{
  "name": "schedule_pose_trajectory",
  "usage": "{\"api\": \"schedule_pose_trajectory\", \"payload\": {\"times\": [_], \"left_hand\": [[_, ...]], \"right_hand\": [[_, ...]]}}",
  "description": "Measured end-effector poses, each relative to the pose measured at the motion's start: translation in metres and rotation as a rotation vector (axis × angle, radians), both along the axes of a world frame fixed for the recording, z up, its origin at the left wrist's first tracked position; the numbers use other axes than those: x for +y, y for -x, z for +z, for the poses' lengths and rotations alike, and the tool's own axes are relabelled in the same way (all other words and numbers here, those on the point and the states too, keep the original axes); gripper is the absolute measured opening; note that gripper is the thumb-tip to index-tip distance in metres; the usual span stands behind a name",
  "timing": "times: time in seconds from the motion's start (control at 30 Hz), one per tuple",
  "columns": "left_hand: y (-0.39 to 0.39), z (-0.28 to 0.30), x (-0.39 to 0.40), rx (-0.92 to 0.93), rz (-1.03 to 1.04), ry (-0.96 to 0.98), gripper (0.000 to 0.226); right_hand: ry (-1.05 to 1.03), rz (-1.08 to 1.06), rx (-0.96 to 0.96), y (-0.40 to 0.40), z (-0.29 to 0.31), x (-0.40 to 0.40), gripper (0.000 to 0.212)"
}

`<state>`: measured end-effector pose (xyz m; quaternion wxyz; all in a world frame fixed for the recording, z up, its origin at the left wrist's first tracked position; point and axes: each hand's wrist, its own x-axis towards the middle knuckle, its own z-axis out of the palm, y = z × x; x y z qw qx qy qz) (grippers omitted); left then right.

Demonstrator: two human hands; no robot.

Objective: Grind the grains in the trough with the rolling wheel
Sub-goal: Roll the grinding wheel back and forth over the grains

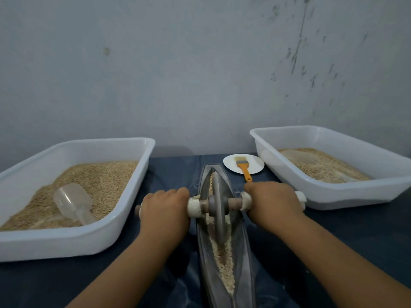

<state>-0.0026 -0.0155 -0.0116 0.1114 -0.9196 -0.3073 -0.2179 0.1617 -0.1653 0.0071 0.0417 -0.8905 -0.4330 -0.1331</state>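
Head view looks down on two hands at lower centre of the frame, each wrapped around one end of a single wooden axle (235, 202). At lower centre-left, the left hand (164, 211) curls its fingers over the left handle, with a white collar showing just beside its knuckles; at lower centre-right, the right hand (274, 202) grips the right handle the same way, a white end cap poking out past it. Between them stands one grey rolling wheel (219, 204), upright on its edge inside one long, boat-shaped metal trough (205, 258) that runs from the bottom edge up toward the middle of the frame. Pale crushed grains (224, 263) lie along the trough's groove below the wheel, and a thin line of them shows above it. The trough sits on a dark blue cloth (347, 241) covering the table. Two white plastic tubs flank it: the left tub (66, 243) at left of the frame holds whole tan grain and one clear plastic scoop (74, 203) lying in it; the right tub (333, 194) at right of the frame holds a shallower layer of paler grain with a second clear scoop (298, 157) resting on top. Above the right hand, one small white plate (255, 162) carries one brush (243, 166) with an orange handle, whose handle end overhangs the plate's rim. A grey, scuffed wall (200, 63) fills the upper frame.
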Motion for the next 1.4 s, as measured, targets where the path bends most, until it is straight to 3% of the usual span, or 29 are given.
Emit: {"api": "schedule_pose_trajectory", "payload": {"times": [0.17, 0.4, 0.53, 0.67, 0.83, 1.0, 1.07, 1.17, 1.23, 1.4], "left_hand": [[0.026, -0.016, -0.013, -0.138, -0.138, -0.032, 0.039], [-0.007, -0.003, 0.003, 0.014, 0.022, -0.018, 0.019], [0.002, -0.003, -0.003, -0.024, 0.006, 0.004, 0.021], [0.026, -0.016, -0.018, -0.147, -0.111, -0.02, 0.039], [0.008, -0.012, -0.006, -0.073, -0.017, 0.007, 0.028], [-0.006, -0.004, 0.005, -0.035, 0.003, 0.023, 0.019], [0.004, -0.008, -0.003, -0.076, -0.05, 0.006, 0.028], [0.022, -0.014, -0.016, -0.162, -0.124, -0.037, 0.041], [0.026, -0.016, -0.016, -0.16, -0.14, -0.048, 0.042], [-0.003, -0.011, 0.003, -0.019, -0.003, -0.01, 0.025]], "right_hand": [[-0.067, 0.069, -0.327, 0.016, -0.02, -0.023, 0.05], [-0.003, 0.008, -0.035, -0.004, -0.001, 0.009, 0.018], [-0.019, 0.016, -0.105, 0.002, -0.006, -0.002, 0.021], [-0.052, 0.07, -0.357, 0.012, -0.021, -0.023, 0.046], [-0.005, 0.044, -0.205, -0.003, -0.01, 0.004, 0.03], [-0.029, 0.025, -0.123, -0.005, -0.003, 0.013, 0.031], [-0.046, 0.036, -0.183, 0.003, -0.009, -0.001, 0.029], [-0.128, 0.132, -0.37, 0.015, -0.02, -0.023, 0.049], [-0.163, 0.143, -0.387, 0.015, -0.023, -0.028, 0.057], [-0.017, 0.054, -0.235, -0.012, -0.012, 0.011, 0.028]]}}
